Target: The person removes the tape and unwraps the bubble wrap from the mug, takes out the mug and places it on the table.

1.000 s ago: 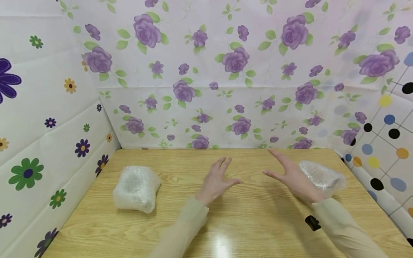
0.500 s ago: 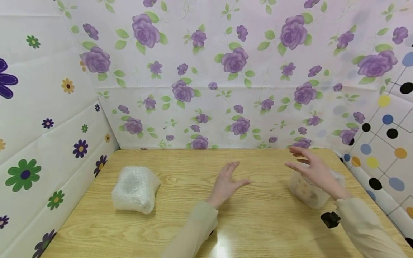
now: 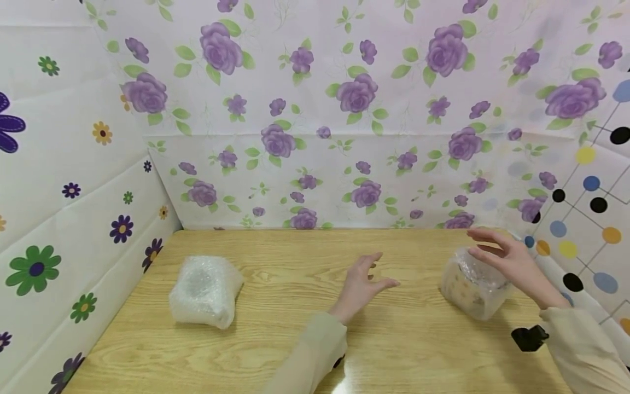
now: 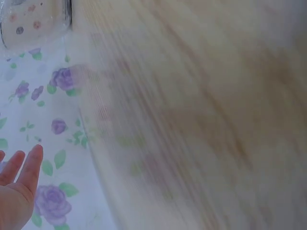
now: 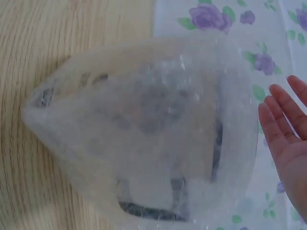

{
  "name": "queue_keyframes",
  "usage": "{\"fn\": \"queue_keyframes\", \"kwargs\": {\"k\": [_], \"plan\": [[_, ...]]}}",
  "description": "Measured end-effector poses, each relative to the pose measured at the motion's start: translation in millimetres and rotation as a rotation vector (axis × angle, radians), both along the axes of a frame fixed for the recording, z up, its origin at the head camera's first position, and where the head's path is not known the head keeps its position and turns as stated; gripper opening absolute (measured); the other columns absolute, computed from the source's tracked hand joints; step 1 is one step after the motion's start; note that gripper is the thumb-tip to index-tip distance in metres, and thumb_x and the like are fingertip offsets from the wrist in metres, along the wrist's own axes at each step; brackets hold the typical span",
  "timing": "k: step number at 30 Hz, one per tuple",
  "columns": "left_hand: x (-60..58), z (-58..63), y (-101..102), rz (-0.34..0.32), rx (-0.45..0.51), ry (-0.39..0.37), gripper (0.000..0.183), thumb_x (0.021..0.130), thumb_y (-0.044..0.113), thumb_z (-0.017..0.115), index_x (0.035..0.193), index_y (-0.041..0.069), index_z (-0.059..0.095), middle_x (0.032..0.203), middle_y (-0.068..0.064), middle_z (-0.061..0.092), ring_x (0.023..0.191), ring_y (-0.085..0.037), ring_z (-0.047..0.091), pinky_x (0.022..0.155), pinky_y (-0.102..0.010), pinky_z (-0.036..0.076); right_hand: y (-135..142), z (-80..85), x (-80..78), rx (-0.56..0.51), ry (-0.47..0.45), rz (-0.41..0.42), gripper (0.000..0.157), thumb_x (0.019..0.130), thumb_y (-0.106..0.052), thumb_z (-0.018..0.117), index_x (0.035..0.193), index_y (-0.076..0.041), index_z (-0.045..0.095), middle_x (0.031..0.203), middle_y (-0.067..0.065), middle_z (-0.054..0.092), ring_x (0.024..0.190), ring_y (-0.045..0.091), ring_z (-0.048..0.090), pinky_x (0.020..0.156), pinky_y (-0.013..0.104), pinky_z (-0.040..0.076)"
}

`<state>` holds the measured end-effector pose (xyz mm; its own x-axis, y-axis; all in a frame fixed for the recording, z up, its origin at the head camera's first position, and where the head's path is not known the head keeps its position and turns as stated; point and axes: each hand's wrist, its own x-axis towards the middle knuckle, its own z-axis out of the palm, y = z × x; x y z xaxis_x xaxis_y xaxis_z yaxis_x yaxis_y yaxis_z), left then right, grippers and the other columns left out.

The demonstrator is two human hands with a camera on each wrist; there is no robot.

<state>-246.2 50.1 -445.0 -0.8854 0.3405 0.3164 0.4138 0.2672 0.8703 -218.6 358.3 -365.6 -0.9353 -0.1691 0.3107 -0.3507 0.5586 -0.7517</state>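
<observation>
A bubble-wrapped item [image 3: 472,293] with a pale spotted side stands at the table's right; the wrap blurs its kind. My right hand [image 3: 521,265] hovers over its right part, fingers extended forward. In the right wrist view the fingers [image 5: 276,127] look apart from the wrapped item [image 5: 144,124], which shows dark marks beneath the plastic. Around mid-table, my left hand [image 3: 359,287] is raised, thumb spread from slightly bent fingers, holding nothing. The left wrist view catches part of that hand [image 4: 19,191] and, at the top left, the spotted item [image 4: 33,21].
Another bubble-wrapped bundle [image 3: 204,290] sits on the left of the wooden table [image 3: 275,350]. Flower-printed sheeting [image 3: 315,153] rises behind the table, with patterned sheets at both sides. A small black device [image 3: 529,338] is at the right wrist.
My right hand has moved to the right, from the wrapped item's left side to above its right part, uncovering more of it. My left hand has drifted right too. The left bundle stays put.
</observation>
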Motion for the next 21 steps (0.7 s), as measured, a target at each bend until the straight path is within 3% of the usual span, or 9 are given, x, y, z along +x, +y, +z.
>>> {"fn": "queue_keyframes", "kwargs": {"k": [9,21], "plan": [[4.0,-3.2,21.0,-0.039,0.093,-0.013,0.059,0.076,0.026,0.073,0.127,0.009,0.050,0.122,-0.002,0.050,0.103,-0.013,0.049,0.080,-0.025,0.046,31.5,-1.0,7.0,0.035,-0.036,-0.054,0.044,0.091,-0.019,0.056,0.133,-0.011,0.044,0.126,0.004,0.048,0.101,-0.004,0.048,0.075,0.009,0.041],[9.7,-12.7,55.4,-0.051,0.147,-0.004,0.048,0.077,0.019,0.072,0.120,0.007,0.054,0.116,-0.002,0.052,0.101,-0.019,0.053,0.077,-0.022,0.046,57.2,-23.3,12.1,0.024,-0.040,-0.072,0.042,0.091,-0.014,0.057,0.130,-0.004,0.046,0.118,-0.008,0.052,0.102,-0.003,0.047,0.075,0.009,0.041]]}}
